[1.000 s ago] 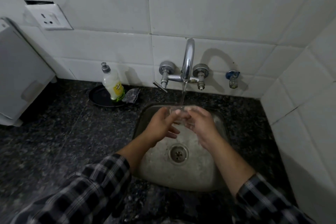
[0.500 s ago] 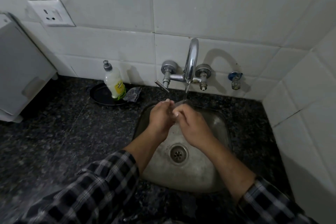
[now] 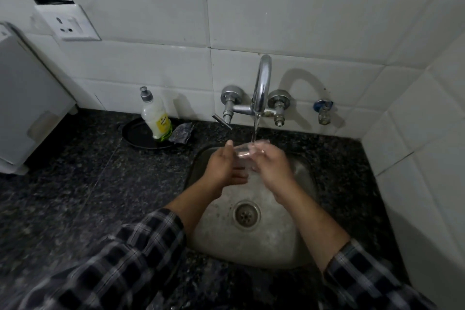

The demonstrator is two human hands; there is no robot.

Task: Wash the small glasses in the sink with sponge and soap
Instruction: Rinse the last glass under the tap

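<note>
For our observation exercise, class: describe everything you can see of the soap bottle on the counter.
The soap bottle is plastic, pale and cloudy, with a yellow label, a greenish tint at its base and a grey cap. It stands upright on a dark round tray at the counter's back, left of the tap. A dark scrubber lies just right of it; whether they touch is unclear.

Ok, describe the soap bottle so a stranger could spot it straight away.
From the steel sink, look left of the tap to the black round tray by the tiled wall. The soap bottle stands upright on it: pale, grey cap, yellow label, unlike the dark flat scrubber lying at its right.
</note>
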